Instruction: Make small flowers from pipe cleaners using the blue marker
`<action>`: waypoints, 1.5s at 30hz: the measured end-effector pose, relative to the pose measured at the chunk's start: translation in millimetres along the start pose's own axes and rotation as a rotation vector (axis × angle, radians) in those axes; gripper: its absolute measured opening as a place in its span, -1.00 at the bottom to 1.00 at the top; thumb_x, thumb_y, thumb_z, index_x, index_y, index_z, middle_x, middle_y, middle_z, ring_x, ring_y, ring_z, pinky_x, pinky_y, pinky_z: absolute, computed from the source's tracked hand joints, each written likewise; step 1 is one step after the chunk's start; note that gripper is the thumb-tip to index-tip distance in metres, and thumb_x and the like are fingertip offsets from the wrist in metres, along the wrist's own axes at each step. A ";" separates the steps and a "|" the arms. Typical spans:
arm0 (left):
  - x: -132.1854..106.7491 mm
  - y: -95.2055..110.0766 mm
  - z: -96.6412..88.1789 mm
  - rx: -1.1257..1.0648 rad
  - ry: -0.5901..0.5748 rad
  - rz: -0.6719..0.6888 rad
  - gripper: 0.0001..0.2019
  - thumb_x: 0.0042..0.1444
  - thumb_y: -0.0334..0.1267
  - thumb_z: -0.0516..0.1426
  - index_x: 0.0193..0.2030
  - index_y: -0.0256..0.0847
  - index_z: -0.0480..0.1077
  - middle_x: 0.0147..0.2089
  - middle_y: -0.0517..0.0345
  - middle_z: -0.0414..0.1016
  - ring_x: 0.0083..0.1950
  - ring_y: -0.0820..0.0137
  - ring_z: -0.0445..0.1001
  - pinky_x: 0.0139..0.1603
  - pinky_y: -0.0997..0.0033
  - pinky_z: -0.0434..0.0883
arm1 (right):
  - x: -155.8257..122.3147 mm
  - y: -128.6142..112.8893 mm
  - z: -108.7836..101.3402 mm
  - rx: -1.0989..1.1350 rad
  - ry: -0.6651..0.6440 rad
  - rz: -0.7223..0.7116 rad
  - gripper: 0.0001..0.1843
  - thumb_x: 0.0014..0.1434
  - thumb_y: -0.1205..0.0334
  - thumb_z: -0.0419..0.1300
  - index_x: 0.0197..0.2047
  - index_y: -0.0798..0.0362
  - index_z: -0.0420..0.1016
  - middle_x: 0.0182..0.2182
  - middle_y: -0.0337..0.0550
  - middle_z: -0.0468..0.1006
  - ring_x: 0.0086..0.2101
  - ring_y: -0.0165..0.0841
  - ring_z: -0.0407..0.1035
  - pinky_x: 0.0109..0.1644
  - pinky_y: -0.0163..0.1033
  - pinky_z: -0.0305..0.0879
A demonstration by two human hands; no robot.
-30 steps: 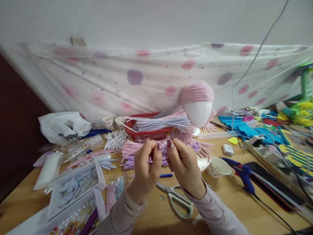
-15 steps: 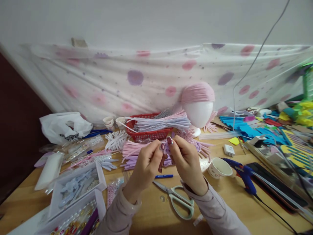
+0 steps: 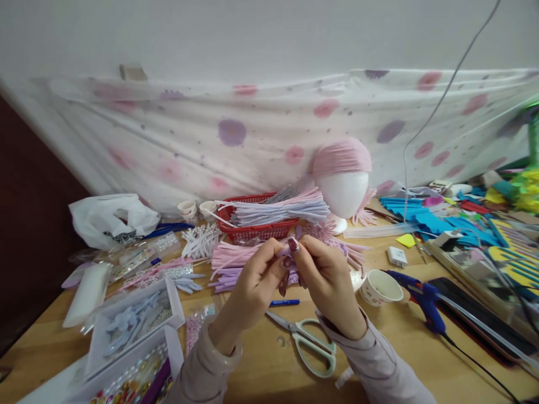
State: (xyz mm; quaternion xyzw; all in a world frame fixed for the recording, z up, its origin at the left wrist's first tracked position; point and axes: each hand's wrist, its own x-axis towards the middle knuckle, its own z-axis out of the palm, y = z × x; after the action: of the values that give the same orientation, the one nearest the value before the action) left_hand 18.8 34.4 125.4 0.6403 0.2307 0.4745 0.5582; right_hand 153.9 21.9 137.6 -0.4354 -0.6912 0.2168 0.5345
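Note:
My left hand (image 3: 257, 279) and my right hand (image 3: 327, 276) meet over the middle of the table, both closed in a pinch. Between their fingertips is a small lilac pipe cleaner piece (image 3: 286, 252), mostly covered by thumbs and fingers, so its shape is hard to make out. Just behind the hands lie bundles of pink pipe cleaners (image 3: 229, 255) and purple pipe cleaners (image 3: 227, 279). Scissors (image 3: 314, 348) with pale green handles rest on the table below my right hand, and a blue pen (image 3: 285, 303) lies between my wrists.
A red basket (image 3: 256, 231) holds more pipe cleaners, beside a white foam head (image 3: 343, 191) in a pink cap. To the right are a paper cup (image 3: 381, 287) and a blue glue gun (image 3: 425, 297) with its cord. White boxes (image 3: 177, 300) of beads stand left.
My hands stay together and the fingertips have shifted slightly around the lilac piece, covering more of it. The view has moved a little.

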 end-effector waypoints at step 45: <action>0.8 5.0 -14.1 0.095 -0.036 -0.113 -0.51 0.23 0.06 -0.04 -0.57 -0.26 0.31 -0.69 0.21 0.27 -0.63 0.50 0.26 -0.53 0.47 0.29 | 14.4 12.9 -14.5 0.481 -0.537 0.146 -0.53 0.18 -0.06 0.13 -0.59 0.11 0.28 -0.70 -0.30 0.32 -0.70 -0.55 0.14 -0.65 -0.43 0.04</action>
State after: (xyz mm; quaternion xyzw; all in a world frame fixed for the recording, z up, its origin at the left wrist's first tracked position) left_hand 5.8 40.7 129.3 0.6605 0.2787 0.4193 0.5570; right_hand 171.4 38.4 140.5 -0.2729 -0.7032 0.5173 0.4042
